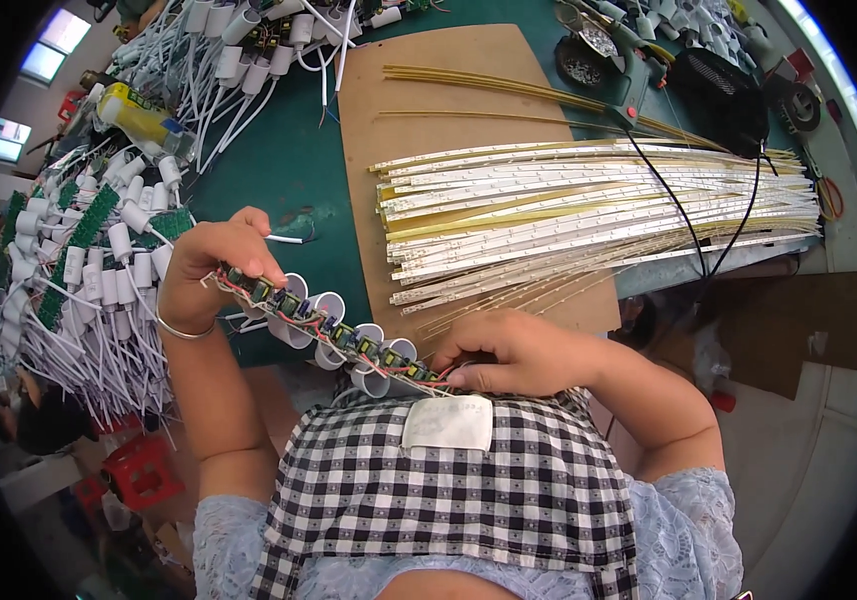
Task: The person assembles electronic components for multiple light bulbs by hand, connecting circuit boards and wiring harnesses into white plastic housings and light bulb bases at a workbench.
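Note:
A row of small circuit boards (pixel 343 338) stretches between my hands, with red and white wires and dark components along it. White cylindrical end caps (pixel 370 379) hang along both sides of the row. Its upper left end is gripped in my left hand (pixel 210 268), thumb and fingers closed on it. At the lower right end, by my apron, my right hand (pixel 518 352) has its fingers curled in and its thumb pressed to the boards. A white cable end (pixel 285 239) sticks out beside my left fingers.
Many long white LED strips (pixel 548 200) lie on a brown board (pixel 448 50) on the green table. Heaps of white caps with cables (pixel 113 270) stand at the left. A yellow bottle (pixel 138 118), a black-corded tool (pixel 631 92) and metal dishes (pixel 580 70) are farther back.

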Tool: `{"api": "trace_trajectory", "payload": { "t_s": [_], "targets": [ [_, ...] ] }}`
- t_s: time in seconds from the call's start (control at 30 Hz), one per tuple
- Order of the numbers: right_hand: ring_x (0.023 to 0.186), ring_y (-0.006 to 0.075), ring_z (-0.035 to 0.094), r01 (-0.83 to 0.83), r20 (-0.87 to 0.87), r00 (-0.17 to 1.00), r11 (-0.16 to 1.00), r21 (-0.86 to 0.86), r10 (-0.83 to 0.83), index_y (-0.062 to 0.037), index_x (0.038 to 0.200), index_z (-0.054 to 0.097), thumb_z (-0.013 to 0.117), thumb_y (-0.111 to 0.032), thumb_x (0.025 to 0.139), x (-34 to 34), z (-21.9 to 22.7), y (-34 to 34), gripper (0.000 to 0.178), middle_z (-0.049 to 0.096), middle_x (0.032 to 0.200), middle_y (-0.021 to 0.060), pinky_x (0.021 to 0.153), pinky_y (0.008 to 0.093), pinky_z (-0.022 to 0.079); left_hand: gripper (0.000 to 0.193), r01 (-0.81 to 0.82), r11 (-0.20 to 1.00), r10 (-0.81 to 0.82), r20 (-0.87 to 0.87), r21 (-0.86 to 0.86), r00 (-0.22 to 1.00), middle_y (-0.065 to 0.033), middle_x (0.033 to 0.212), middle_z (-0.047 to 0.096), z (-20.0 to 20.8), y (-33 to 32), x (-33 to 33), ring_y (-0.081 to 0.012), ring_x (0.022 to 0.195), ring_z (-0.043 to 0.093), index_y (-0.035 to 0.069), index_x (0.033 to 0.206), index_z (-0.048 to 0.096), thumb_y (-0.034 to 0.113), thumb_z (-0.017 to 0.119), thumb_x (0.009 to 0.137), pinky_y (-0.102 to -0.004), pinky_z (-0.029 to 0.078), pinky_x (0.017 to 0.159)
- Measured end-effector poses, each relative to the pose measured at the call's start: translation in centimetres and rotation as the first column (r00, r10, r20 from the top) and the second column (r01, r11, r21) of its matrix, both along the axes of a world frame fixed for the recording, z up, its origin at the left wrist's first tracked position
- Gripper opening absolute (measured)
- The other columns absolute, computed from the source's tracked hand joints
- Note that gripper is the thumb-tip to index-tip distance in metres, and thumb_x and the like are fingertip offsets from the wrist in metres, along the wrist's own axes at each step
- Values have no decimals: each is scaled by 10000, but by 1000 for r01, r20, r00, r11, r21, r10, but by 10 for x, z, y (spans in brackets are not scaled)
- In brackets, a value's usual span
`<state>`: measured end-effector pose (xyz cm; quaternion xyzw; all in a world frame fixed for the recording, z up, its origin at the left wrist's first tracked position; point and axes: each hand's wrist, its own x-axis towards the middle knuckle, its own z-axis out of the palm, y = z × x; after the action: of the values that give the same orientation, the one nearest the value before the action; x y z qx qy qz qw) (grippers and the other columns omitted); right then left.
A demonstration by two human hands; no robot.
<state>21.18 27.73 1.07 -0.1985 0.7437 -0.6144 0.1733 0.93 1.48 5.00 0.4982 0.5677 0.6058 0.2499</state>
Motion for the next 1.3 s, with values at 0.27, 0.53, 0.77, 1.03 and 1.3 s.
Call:
{"api": "trace_trajectory", "payload": {
  "t_s": [0.27, 0.53, 0.77, 1.03, 1.3],
  "targets": [
    [708, 278, 562, 216, -238, 954, 968, 128, -181, -27, 857, 601, 647, -139, 811, 5, 20, 8, 129, 565, 762, 113, 633, 346, 448, 259, -70, 958, 118, 161, -279, 980, -39, 886, 581, 9, 11, 3, -127, 773, 618, 20, 932, 553, 131, 716, 764, -234, 481, 618],
    [651, 164, 548, 664, 212, 668, 443, -602, -713, -21, 880, 558, 607, -106, 867, 6, 1, 36, 99, 556, 695, 44, 610, 286, 442, 221, -367, 891, 423, 198, -267, 884, -38, 869, 587, 29, 16, 8, -73, 676, 548, -17, 1011, 572, 51, 633, 811, -194, 470, 577],
    [1171, 255, 470, 291, 209, 957, 673, -680, -204, -42, 1316, 382, 761, -371, 718, -24, 3, 0, 780, 430, 1322, 133, 971, 426, 396, 196, -424, 892, 452, 281, -159, 846, -39, 847, 599, 71, 16, 14, -80, 662, 562, -9, 1014, 568, 67, 618, 840, -195, 481, 534],
    [739, 157, 622, 673, 538, 730, 581, -459, -421, -32, 928, 505, 634, -55, 839, -67, 9, -8, 158, 606, 884, 93, 651, 282, 529, 257, -267, 930, 313, 162, -252, 936, -22, 886, 607, 36, 21, -10, -65, 758, 563, 47, 986, 524, 129, 672, 793, -181, 418, 610],
    [655, 124, 608, 734, 323, 675, 646, -209, -663, 22, 937, 532, 677, -65, 811, -70, 6, -7, 211, 612, 813, 77, 576, 233, 520, 282, -93, 879, 261, 309, -467, 915, -39, 892, 639, 37, 40, -11, -73, 736, 587, 45, 1116, 600, 93, 603, 838, -209, 461, 639]
  ]
}}
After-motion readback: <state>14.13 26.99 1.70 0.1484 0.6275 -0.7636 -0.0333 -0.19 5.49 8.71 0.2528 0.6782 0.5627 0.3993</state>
